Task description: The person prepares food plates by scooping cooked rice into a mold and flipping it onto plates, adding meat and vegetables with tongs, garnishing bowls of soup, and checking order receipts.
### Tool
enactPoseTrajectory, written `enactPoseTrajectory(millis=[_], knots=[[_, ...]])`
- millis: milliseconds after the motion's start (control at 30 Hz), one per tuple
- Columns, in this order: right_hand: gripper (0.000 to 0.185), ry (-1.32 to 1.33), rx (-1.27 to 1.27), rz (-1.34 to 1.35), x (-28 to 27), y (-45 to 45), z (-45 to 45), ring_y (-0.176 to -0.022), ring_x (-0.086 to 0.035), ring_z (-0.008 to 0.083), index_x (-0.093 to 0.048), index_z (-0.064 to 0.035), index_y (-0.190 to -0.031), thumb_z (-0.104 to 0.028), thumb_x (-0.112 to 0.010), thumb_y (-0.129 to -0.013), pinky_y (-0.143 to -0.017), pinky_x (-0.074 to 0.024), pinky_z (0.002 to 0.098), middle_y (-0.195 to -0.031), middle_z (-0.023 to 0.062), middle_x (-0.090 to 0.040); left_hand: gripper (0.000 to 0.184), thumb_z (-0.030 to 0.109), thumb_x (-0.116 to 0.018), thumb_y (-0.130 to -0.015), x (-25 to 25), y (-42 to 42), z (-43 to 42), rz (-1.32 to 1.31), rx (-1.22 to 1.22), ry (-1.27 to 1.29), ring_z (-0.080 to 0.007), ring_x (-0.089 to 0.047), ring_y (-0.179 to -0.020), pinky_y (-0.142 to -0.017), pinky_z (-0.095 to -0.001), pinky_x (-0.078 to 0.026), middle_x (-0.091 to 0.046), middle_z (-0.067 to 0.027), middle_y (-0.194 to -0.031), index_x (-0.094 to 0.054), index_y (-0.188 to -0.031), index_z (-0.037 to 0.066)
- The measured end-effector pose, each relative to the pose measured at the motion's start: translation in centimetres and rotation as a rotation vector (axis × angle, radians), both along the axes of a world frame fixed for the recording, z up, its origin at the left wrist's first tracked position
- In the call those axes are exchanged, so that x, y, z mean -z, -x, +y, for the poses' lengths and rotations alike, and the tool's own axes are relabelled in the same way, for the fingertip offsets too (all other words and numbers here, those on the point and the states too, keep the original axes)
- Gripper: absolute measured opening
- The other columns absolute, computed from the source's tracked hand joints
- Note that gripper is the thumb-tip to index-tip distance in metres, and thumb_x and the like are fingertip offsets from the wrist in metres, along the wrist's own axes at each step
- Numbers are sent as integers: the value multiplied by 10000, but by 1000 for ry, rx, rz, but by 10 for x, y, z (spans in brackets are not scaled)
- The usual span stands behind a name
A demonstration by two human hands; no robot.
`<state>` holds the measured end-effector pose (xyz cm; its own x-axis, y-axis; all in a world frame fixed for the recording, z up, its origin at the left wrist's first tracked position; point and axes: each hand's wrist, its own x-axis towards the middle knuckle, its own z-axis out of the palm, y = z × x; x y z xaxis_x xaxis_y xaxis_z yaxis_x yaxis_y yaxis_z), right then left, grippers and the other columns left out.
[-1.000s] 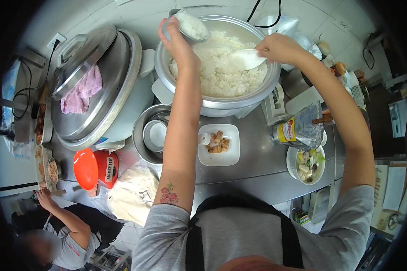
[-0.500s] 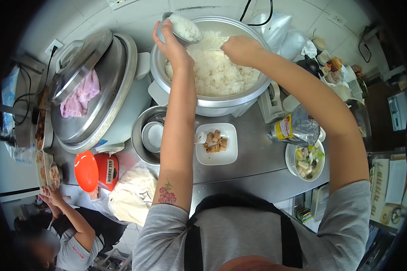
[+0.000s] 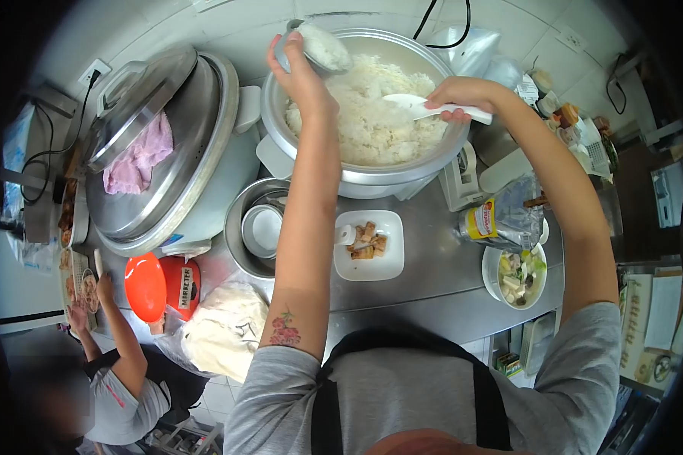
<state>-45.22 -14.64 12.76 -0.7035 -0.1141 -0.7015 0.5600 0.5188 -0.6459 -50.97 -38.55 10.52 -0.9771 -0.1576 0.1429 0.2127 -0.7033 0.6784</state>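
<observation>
A large round cooker (image 3: 372, 178) full of white rice (image 3: 372, 121) stands at the top centre. My left hand (image 3: 297, 72) is wrapped round a small metal bowl (image 3: 291, 50), tilted and heaped with rice, over the cooker's left rim. In my right hand (image 3: 463, 98) is the handle of a white paddle (image 3: 408, 104); its blade lies over the rice at the right half of the pot. Below the cooker, a square white dish (image 3: 391, 265) holds browned pieces and a small white-handled utensil.
At left are a lidded cooker (image 3: 152, 174) with a pink cloth, nested metal bowls (image 3: 239, 246) and a red scale (image 3: 146, 288). On the right, a foil bag (image 3: 501, 216) lies beside a soup bowl (image 3: 522, 299). A co-worker (image 3: 129, 402) works at lower left.
My right hand moved left over the rice, then back right with the paddle, its handle now pointing right. My left hand keeps its bowl. The co-worker's hands have moved apart, one raising a light-coloured object.
</observation>
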Motion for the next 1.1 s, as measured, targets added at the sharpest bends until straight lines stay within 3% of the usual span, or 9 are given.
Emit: enactPoseTrajectory(millis=[200, 233, 300, 367, 433, 633, 833, 933, 1100], knots=[[275, -60, 112, 392, -46, -15, -9, -493, -414, 53, -552, 1, -1081, -221, -542, -920, -427, -364, 222, -715, 19, -543, 603, 351, -616, -824, 5, 5, 3, -33, 69, 26, -249, -456, -1132, -910, -388, -421, -485, -118, -1211, -352, -1333, 166], [321, 12, 62, 462, -45, -8, -13, -534, -485, 93, -539, 13, -1136, -228, -530, -924, -462, -423, 249, -774, 42, -577, 601, 351, -616, -822, 6, 4, 5, -35, 99, 30, -251, -455, -1132, -911, -392, -420, -477, -118, -1218, -353, -1332, 167], [338, -95, 132, 680, -35, -3, -46, -675, -530, 92, -529, 9, -1163, -249, -480, -951, -544, -474, 246, -817, 37, -585, 599, 351, -615, -820, 6, 4, 7, -36, 160, 40, -253, -453, -1132, -914, -399, -419, -461, -118, -1230, -356, -1329, 170], [430, -200, 59, 785, -28, -7, -84, -785, -590, 179, -430, 26, -1314, -145, -472, -922, -638, -524, 323, -911, 101, -615, 596, 356, -605, -822, 4, 2, 9, -45, 177, 84, -259, -452, -1134, -915, -403, -419, -449, -117, -1240, -353, -1328, 165], [578, -852, -107, 1010, 2, -10, -123, -811, -615, 269, -286, 10, -1417, -37, -462, -869, -669, -535, 382, -937, 167, -592, 583, 365, -592, -827, 7, 4, 8, -45, 211, 85, -261, -452, -1133, -917, -403, -419, -445, -116, -1242, -360, -1319, 154], [669, -860, -118, 1058, 7, -53, -162, -864, -607, 353, -200, 14, -1437, 26, -467, -824, -728, -516, 421, -954, 217, -520, 527, 400, -545, -845, 36, 31, 1, -47, 353, -9, -255, -477, -1118, -914, -427, -426, -475, -106, -1211, -428, -1264, 101], [572, -721, -209, 1193, -5, -39, -86, -899, -620, 301, -326, -141, -1436, -45, -483, -895, -731, -516, 413, -1018, 195, -586, 622, 586, -419, -819, 7, 8, 2, -150, 466, 87, -297, -556, -1094, -847, -509, -444, -583, -102, -1192, -531, -1216, 120], [529, -574, 52, 1153, -42, -49, -52, -935, -618, 292, -395, -238, -1407, -44, -462, -919, -771, -511, 392, -1072, 160, -609, 654, 600, -412, -816, -3, 1, 2, -105, 583, 48, -306, -549, -1113, -849, -509, -446, -574, -111, -1218, -519, -1248, 121], [551, -793, -237, 1404, -22, -45, -48, -913, -624, 279, -415, -290, -1392, -25, -473, -912, -785, -510, 364, -1058, 129, -628, 693, 612, -411, -809, -2, 2, 5, -126, 601, 175, -320, -531, -1142, -887, -522, -432, -561, -135, -1240, -507, -1273, 106]])
